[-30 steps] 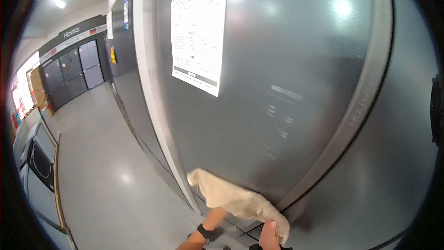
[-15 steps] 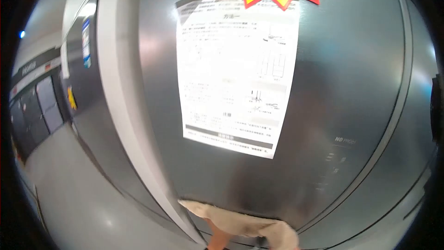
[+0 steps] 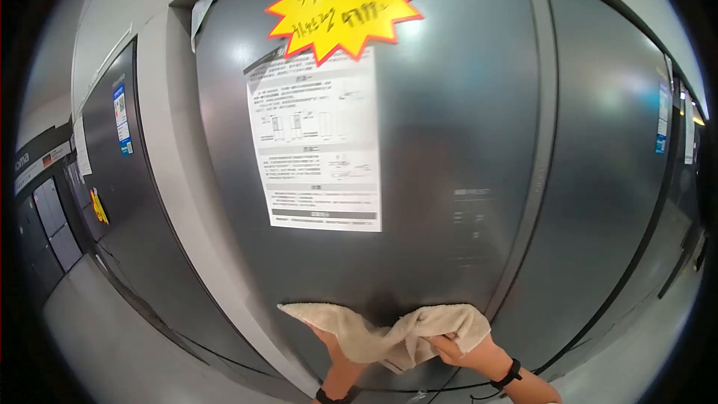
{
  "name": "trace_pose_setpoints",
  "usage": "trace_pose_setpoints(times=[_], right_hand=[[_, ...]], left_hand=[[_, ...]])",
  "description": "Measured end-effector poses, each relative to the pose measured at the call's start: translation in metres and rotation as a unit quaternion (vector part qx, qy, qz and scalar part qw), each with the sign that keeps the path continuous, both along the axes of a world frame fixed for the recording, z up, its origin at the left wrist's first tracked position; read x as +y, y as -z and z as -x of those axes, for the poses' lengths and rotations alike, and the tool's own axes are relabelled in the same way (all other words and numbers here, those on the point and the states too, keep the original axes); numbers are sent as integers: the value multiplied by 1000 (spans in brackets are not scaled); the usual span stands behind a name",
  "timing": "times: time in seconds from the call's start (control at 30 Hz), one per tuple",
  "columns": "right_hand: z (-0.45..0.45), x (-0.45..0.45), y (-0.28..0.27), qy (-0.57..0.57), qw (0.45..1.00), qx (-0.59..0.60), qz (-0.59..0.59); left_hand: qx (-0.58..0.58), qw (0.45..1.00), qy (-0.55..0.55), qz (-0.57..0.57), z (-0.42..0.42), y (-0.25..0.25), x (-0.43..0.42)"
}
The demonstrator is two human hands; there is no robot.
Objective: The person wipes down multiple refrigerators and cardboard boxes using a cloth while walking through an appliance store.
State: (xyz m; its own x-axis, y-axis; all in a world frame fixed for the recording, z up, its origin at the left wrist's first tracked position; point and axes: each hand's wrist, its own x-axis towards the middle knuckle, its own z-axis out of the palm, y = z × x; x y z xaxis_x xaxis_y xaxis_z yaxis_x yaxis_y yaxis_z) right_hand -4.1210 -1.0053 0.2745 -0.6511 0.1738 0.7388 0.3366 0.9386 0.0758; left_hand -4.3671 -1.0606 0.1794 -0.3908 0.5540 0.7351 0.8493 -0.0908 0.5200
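Observation:
A beige terry cloth lies stretched between my two hands at the lower front of a dark grey refrigerator door. My left hand holds its left part, with most of the fingers hidden behind the fabric. On the right, my right hand is closed on the bunched end, fingers curled into it. The cloth's top edge appears to touch the door. Above it, a printed instruction sheet and a yellow starburst price sign are stuck to the door. Dark bands circle both wrists.
Another dark door panel stands right of a vertical seam. A pale wall strip separates the door from a dark refrigerator on the left. Cables run along the grey floor. More appliances stand at the far left.
The view has shifted, so the sheet and price sign sit further left and the sign shows whole. Both my hands now show more fully, with the cloth bunched in the right one.

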Motion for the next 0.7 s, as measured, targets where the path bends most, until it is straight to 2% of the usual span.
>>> trace_pose_setpoints(times=[0.03,0.1,0.17,0.2,0.3,0.33,0.4,0.43,0.5,0.57,0.63,0.7], right_hand=[[-13,3,-5,17,999,-22,-26],[-50,14,-11,46,994,-61,-72],[-70,24,-37,115,977,-42,-173],[-80,28,-50,151,963,-30,-221],[-93,27,-127,159,965,36,-207],[-95,25,-150,140,963,72,-219],[-96,20,-153,159,970,-19,-184],[-103,24,-153,169,969,-65,-170],[-120,35,-117,111,979,-101,-138],[-145,47,-89,82,982,-131,-108],[-182,65,-73,76,981,-153,-89],[-212,75,-92,92,964,-196,-154]], left_hand=[[-20,1000,13,6,-2,0,3],[81,996,-38,13,-6,-16,5],[163,983,-38,72,-17,-71,-7],[172,983,-40,46,-18,-78,4],[210,975,-68,-16,-59,-139,15],[219,973,-69,-6,-74,-151,16],[234,970,-68,11,-99,-171,16],[251,966,-61,4,-109,-169,19],[281,959,-40,-10,-124,-150,21],[275,961,6,-6,-141,-125,22],[270,963,17,15,-153,-123,25],[263,963,-8,60,-160,-130,23]])
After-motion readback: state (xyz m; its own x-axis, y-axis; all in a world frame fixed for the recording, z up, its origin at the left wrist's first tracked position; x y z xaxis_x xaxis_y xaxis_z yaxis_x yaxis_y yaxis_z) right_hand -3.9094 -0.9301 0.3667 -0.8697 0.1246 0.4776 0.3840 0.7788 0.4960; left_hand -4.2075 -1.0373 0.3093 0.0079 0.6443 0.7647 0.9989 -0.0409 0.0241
